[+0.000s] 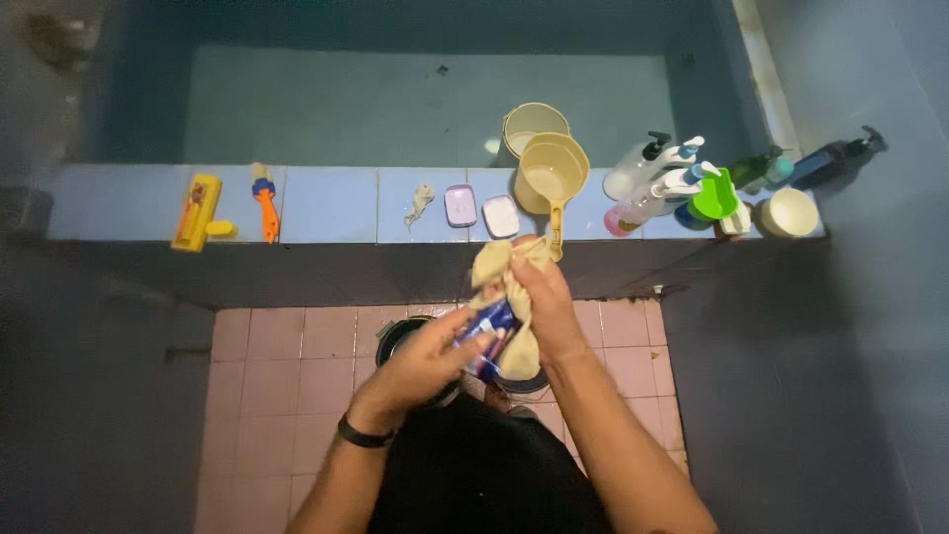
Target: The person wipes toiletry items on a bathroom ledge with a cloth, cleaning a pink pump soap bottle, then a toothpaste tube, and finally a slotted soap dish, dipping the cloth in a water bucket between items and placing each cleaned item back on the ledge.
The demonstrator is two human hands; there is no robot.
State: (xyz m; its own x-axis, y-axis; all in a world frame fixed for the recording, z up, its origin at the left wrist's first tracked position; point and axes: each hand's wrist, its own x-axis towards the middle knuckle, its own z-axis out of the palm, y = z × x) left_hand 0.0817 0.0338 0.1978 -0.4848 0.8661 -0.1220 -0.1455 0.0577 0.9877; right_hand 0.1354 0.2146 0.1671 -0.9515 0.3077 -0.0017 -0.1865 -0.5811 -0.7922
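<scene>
Blue packet (489,326) held over the pink tiled floor (297,366), just below the ledge, above a dark bucket (400,336). Left hand (430,361) pinches the packet's lower end; black band on that wrist. Right hand (544,297) closed around a beige cloth (499,272) pressed against the packet. Behind: blue tiled counter (326,203) carrying a yellow dipper (552,173), two soap boxes (481,210) and pump bottles (657,178).

Beige cloth (506,287), blue packet (486,331), yellow scoop (552,178), pink floor tiles (287,366).
</scene>
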